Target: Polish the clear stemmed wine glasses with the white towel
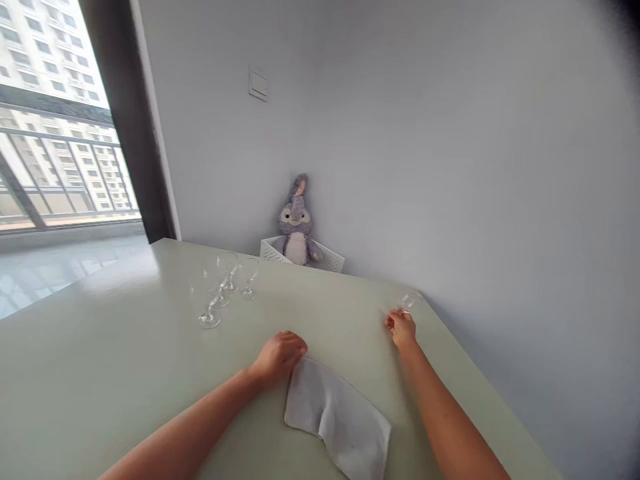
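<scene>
Grey cloth [345,417] by curled left fingers [289,343], their hold unclear, while right fingers [401,321] pinch a glass [409,301]

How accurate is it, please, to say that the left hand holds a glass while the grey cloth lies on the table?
One correction: the head view shows the right hand, not the left hand, holding a glass; the grey cloth lies on the table.
</scene>
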Demonstrator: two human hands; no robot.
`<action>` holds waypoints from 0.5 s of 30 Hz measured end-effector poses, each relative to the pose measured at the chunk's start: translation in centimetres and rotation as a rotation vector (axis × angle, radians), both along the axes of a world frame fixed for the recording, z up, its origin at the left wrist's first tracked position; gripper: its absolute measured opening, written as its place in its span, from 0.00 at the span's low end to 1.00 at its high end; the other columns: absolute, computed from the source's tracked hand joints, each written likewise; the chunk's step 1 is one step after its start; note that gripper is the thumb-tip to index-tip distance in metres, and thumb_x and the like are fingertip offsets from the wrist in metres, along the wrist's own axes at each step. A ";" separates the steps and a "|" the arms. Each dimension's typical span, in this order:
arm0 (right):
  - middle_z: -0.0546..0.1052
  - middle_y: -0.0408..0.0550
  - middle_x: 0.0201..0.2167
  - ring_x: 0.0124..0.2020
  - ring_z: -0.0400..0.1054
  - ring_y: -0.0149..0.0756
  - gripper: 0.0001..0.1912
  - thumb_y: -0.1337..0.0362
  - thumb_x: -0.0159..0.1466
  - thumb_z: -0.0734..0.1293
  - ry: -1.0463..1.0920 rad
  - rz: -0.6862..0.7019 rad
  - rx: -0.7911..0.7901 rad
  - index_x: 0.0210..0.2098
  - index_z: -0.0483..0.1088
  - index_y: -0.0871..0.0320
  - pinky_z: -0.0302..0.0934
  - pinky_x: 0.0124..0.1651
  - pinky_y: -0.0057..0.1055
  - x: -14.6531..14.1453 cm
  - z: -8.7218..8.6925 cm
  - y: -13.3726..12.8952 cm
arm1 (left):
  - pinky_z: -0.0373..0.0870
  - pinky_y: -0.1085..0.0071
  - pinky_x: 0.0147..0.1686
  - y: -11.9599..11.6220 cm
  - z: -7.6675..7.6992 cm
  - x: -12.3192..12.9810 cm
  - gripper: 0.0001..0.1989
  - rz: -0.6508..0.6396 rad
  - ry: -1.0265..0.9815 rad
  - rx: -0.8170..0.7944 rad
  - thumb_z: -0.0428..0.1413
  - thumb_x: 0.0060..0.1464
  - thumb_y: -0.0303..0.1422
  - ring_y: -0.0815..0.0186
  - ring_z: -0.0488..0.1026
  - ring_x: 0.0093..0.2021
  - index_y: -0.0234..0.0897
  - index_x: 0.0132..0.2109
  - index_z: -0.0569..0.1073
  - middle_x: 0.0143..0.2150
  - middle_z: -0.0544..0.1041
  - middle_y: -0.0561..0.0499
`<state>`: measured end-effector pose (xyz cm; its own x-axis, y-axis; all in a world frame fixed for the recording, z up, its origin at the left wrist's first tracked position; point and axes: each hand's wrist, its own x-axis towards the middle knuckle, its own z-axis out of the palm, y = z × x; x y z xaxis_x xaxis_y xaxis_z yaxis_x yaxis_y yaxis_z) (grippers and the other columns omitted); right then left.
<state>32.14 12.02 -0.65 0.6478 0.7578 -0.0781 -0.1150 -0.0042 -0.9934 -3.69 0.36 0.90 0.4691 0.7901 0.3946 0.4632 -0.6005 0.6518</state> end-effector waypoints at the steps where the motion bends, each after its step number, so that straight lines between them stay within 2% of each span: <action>1: 0.68 0.38 0.26 0.19 0.62 0.23 0.19 0.64 0.40 0.69 -0.004 0.020 -0.010 0.32 0.63 0.58 0.60 0.20 0.22 -0.6 0.0 0.3 | 0.63 0.68 0.44 -0.2 0.1 0.1 0.11 -0.068 0.051 0.021 0.45 0.56 0.34 0.66 0.70 0.41 0.40 0.37 0.73 0.37 0.75 0.51; 3: 0.69 0.39 0.25 0.17 0.60 0.21 0.16 0.64 0.42 0.69 -0.020 0.062 -0.030 0.30 0.64 0.59 0.58 0.18 0.20 -2.5 0.0 0.8 | 0.62 0.68 0.44 -0.5 0.3 0.2 0.10 -0.138 0.115 0.056 0.47 0.55 0.34 0.66 0.70 0.41 0.39 0.36 0.73 0.38 0.76 0.51; 6: 0.71 0.41 0.25 0.17 0.60 0.21 0.14 0.63 0.44 0.68 -0.048 0.182 -0.041 0.29 0.65 0.60 0.56 0.17 0.19 -6.6 0.1 1.3 | 0.62 0.69 0.44 -0.5 0.1 0.1 0.08 -0.145 0.144 0.075 0.49 0.54 0.32 0.66 0.70 0.42 0.39 0.36 0.73 0.37 0.76 0.51; 9: 0.73 0.43 0.27 0.17 0.61 0.22 0.13 0.64 0.46 0.68 -0.061 0.354 -0.047 0.31 0.67 0.60 0.57 0.17 0.19 -12.4 0.0 1.3 | 0.63 0.69 0.45 -0.5 -0.1 0.0 0.08 -0.162 0.117 0.078 0.50 0.52 0.31 0.66 0.71 0.43 0.39 0.36 0.73 0.39 0.77 0.51; 15: 0.74 0.44 0.27 0.19 0.64 0.24 0.11 0.66 0.48 0.67 -0.082 0.744 -0.055 0.32 0.69 0.61 0.59 0.18 0.20 -24.5 0.1 0.2 | 0.62 0.69 0.50 -0.4 -0.9 -0.3 0.07 -0.344 0.049 0.038 0.53 0.47 0.30 0.64 0.69 0.48 0.41 0.34 0.76 0.40 0.77 0.53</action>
